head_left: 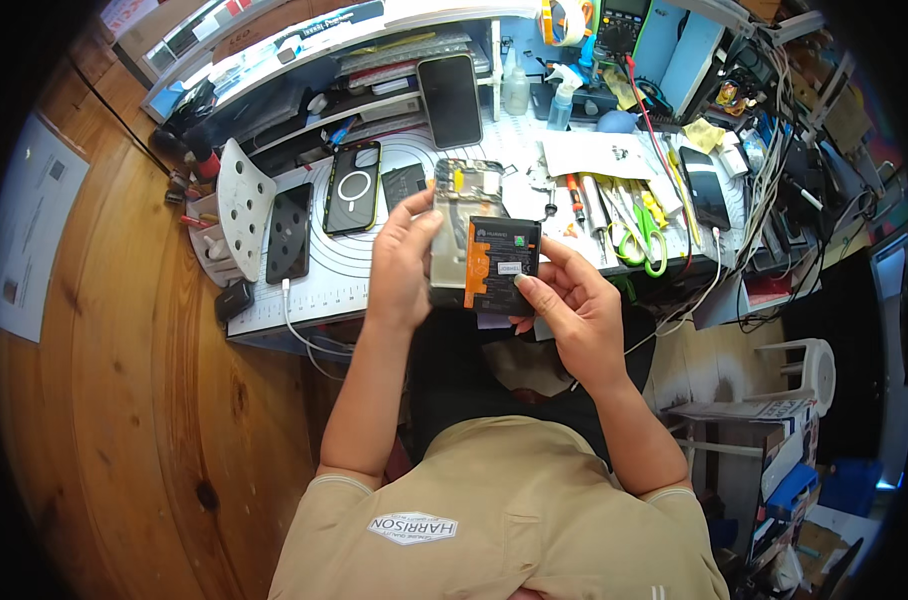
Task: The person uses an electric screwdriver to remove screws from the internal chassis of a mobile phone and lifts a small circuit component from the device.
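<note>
My left hand [404, 260] grips the left edge of an opened phone body [452, 205], its bare metal and small inner parts showing. My right hand [574, 310] pinches a flat black battery [504, 260] with an orange strip along its left side and a small white label, its thumb on the front. The battery is held in front of the phone body and overlaps its lower right; whether the two touch, I cannot tell. Behind them a dark flat piece [402, 178] lies on the white mat [324, 300], next to a phone case with a white ring [352, 190].
A dark phone [289, 235] lies left, beside a white perforated holder [244, 200]. Another phone [449, 100] leans on the shelf. Green scissors [654, 250], screwdrivers [579, 210], bottles [559, 100] and tangled cables [784, 200] crowd the right. A white stool [814, 375] stands beyond the desk.
</note>
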Motion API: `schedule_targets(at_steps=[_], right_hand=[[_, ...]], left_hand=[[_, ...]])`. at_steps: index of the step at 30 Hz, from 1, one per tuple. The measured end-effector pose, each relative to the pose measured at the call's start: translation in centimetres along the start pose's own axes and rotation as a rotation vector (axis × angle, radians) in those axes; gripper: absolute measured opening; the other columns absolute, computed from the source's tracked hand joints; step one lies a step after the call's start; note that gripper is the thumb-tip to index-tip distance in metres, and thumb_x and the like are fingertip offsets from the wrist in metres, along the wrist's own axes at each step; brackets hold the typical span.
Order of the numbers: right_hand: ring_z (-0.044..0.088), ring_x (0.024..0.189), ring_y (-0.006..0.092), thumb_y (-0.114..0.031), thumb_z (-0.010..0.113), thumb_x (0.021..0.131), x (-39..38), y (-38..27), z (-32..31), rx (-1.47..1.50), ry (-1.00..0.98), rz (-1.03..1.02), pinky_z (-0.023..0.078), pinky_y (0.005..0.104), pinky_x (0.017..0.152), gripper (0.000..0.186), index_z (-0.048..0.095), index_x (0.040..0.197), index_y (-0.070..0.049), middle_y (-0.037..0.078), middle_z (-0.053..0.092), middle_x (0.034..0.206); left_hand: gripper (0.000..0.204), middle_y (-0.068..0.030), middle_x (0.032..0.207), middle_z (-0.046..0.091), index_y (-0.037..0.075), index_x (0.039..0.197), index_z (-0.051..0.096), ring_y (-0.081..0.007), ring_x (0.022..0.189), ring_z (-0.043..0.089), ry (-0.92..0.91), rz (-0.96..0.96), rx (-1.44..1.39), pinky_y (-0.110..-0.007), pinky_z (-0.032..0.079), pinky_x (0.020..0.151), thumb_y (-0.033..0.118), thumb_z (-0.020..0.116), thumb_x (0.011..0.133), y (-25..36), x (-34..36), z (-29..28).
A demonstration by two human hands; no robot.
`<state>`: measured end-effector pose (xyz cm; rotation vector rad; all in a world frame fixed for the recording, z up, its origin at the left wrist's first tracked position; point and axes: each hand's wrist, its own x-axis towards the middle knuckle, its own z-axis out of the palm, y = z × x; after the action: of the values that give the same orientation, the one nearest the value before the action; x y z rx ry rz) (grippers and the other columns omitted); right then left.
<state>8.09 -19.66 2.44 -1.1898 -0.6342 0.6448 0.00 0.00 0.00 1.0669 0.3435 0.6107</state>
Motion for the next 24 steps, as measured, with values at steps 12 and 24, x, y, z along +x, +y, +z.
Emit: schedule_targets(at_steps=[12,24], right_hand=[[0.070,0.077,0.0085,0.001,0.067,0.097,-1.2,-0.7,-0.3,-0.210,0.077,0.031,0.058,0.0237,0.060,0.044,0.059,0.140,0.002,0.006,0.073,0.095],[0.069,0.085,0.0091,-0.004,0.081,0.087,-1.4,-0.5,-1.8,-0.230,0.226,-0.061,0.058,0.0246,0.077,0.040,0.067,0.124,0.004,0.008,0.072,0.101]], left_hand=[[0.048,-0.0191,0.136,0.061,-0.008,0.148,0.039,-0.0180,0.120,0.062,-0.048,0.041,-0.137,-0.031,0.054,0.099,0.004,0.055,0.105,-1.2,-4.6,4.7],[0.058,-0.0201,0.137,0.059,-0.009,0.150,0.038,-0.0196,0.121,0.062,-0.008,0.082,-0.122,-0.032,0.053,0.102,-0.009,0.059,0.096,-1.4,-5.3,5.5]])
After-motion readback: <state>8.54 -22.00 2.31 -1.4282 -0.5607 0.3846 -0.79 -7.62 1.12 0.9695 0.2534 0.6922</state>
